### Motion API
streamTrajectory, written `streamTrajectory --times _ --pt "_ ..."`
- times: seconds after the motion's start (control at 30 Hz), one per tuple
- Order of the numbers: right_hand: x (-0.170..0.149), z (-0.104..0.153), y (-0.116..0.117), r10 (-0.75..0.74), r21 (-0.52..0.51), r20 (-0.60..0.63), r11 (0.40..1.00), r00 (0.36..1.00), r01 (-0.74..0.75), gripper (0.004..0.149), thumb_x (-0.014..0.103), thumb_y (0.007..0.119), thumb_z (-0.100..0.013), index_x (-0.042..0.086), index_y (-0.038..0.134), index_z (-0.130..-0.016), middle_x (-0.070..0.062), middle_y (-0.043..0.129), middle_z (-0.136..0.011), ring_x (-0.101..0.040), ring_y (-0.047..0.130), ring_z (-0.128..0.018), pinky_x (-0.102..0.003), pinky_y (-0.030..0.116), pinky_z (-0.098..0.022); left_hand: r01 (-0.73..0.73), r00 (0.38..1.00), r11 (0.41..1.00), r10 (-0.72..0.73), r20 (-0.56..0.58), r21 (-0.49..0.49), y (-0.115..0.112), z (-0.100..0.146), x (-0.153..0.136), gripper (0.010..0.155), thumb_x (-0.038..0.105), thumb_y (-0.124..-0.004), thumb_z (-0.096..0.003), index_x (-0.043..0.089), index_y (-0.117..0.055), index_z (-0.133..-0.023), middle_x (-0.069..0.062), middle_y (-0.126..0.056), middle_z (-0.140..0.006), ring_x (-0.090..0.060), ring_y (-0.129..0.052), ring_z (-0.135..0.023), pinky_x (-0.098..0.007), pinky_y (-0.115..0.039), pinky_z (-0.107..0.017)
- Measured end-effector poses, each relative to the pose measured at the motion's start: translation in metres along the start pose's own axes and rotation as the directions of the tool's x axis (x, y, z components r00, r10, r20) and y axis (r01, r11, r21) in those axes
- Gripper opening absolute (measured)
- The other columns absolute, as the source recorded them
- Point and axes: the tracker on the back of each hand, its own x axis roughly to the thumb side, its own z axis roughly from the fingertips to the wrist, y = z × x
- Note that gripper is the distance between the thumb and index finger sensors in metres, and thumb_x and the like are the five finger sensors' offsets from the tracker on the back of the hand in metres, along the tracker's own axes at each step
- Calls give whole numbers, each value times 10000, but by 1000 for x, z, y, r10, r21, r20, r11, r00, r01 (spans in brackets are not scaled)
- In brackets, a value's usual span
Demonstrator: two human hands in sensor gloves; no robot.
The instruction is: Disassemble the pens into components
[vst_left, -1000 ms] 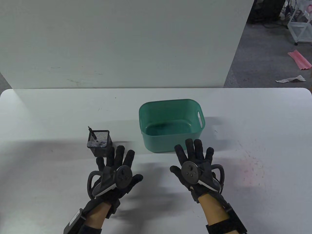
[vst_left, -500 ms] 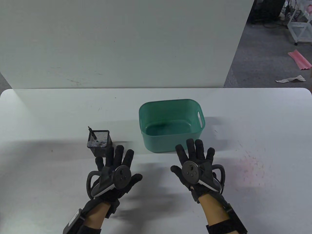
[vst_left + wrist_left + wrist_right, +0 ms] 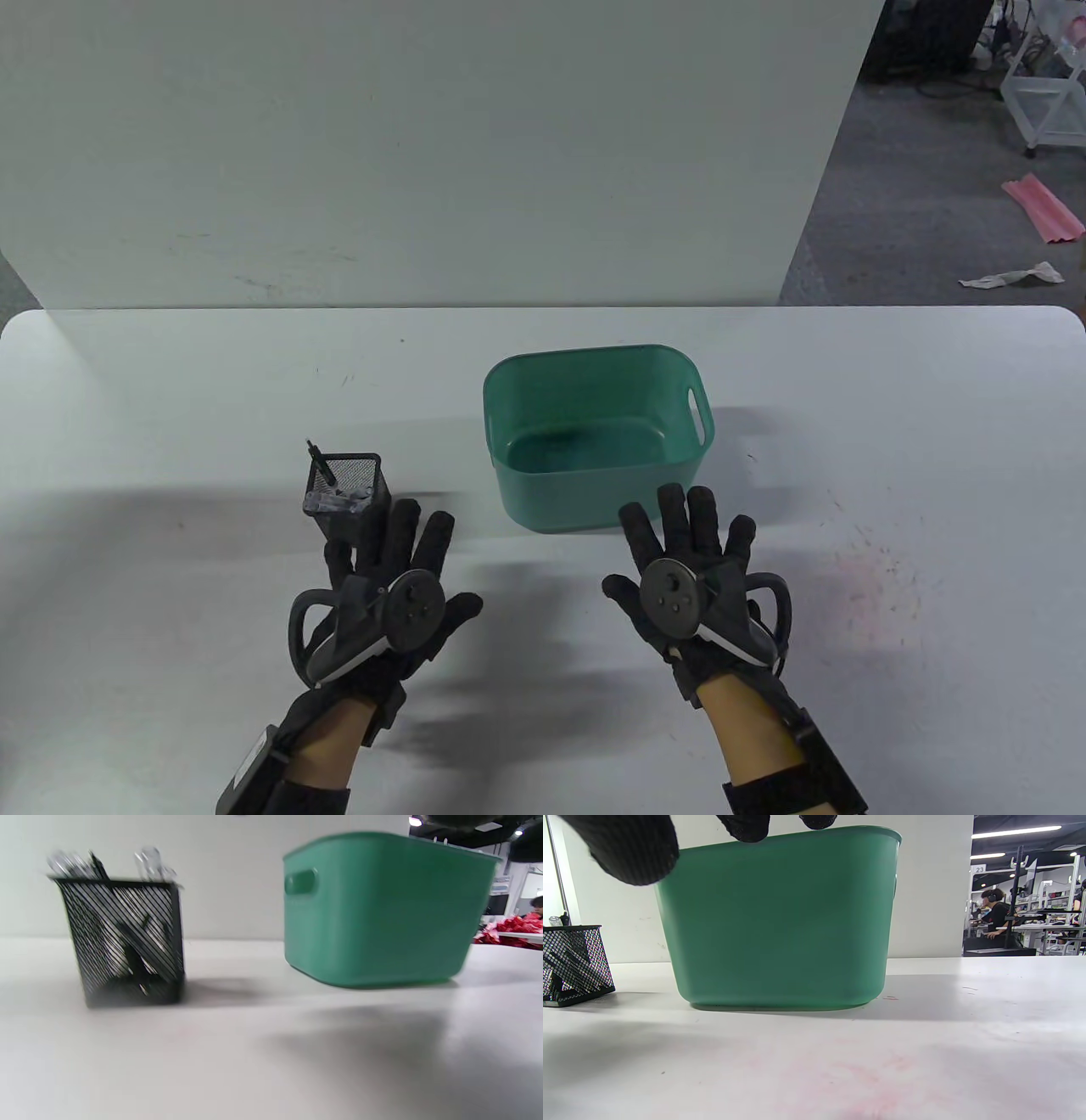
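Observation:
A black mesh pen holder (image 3: 349,497) stands left of centre on the white table (image 3: 170,399); pens (image 3: 327,475) stick out of its top. It also shows in the left wrist view (image 3: 125,942) and the right wrist view (image 3: 572,963). A green bin (image 3: 594,433) stands in the middle, also in the left wrist view (image 3: 382,908) and the right wrist view (image 3: 780,916). My left hand (image 3: 399,577) is open and flat just in front of the holder, its fingertips overlapping it. My right hand (image 3: 687,560) is open in front of the bin. Both hold nothing.
A white panel (image 3: 424,153) stands behind the table. A faint pink stain (image 3: 865,586) marks the table at the right. Beyond the table's right side lies a grey floor with a pink sheet (image 3: 1044,208) and scraps.
My left hand has shifted slightly left and forward, toward the pen holder. My right hand has drifted a little to the right. Both stay open.

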Motion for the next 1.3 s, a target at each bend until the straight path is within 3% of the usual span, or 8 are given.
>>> streamTrajectory --times 0.1,0.37,0.47,0.63,0.97,1.3 --pt "-1 0 0 -5 3 -6 1000 1000 5 751 645 605 -577 326 244 -1152 -149 113 -1205 -447 82 -1063 -761 146 -662 -31 999 998 33 -34 59 12 -1 -16 845 763 -532 -448 373 -254 -1144 -109 -312 -1274 -471 -405 -1196 -744 -490 -746" --pt "-3 0 0 -18 0 -22 1000 1000 18 746 640 605 -578 324 247 -1152 -150 116 -1205 -450 91 -1065 -760 155 -666 -153 961 983 172 -216 99 30 -15 -68 758 677 -599 -500 365 -341 -1141 -85 -428 -1261 -430 -545 -1179 -711 -576 -746" --pt "-6 -1 0 -30 1 -36 1000 999 30 744 639 606 -578 325 249 -1151 -151 117 -1204 -453 95 -1065 -761 157 -667 -182 933 980 199 -299 84 34 -24 -89 715 634 -628 -515 359 -399 -1134 -71 -514 -1239 -411 -634 -1148 -686 -623 -737" --pt "-10 -2 2 -34 6 -53 999 998 35 743 638 606 -579 324 251 -1151 -152 120 -1204 -455 127 -1066 -761 167 -670 -128 906 992 119 -406 5 33 -40 -110 677 610 -659 -519 357 -471 -1118 -47 -610 -1199 -362 -744 -1089 -635 -696 -717" --pt "-8 -2 3 -43 18 -52 999 998 44 741 636 607 -582 319 256 -1152 -156 129 -1205 -460 138 -1069 -761 180 -673 -73 874 987 -6 -487 -142 17 -63 -119 626 579 -743 -506 364 -582 -1072 27 -788 -1062 -263 -929 -913 -536 -805 -645" --pt "-8 -3 4 -36 20 -59 999 998 37 738 630 610 -582 318 260 -1152 -156 132 -1205 -460 148 -1071 -760 188 -677 -33 859 996 -14 -512 -83 11 -69 -115 510 497 -802 -506 361 -693 -986 70 -897 -904 -187 -1030 -712 -449 -883 -545"
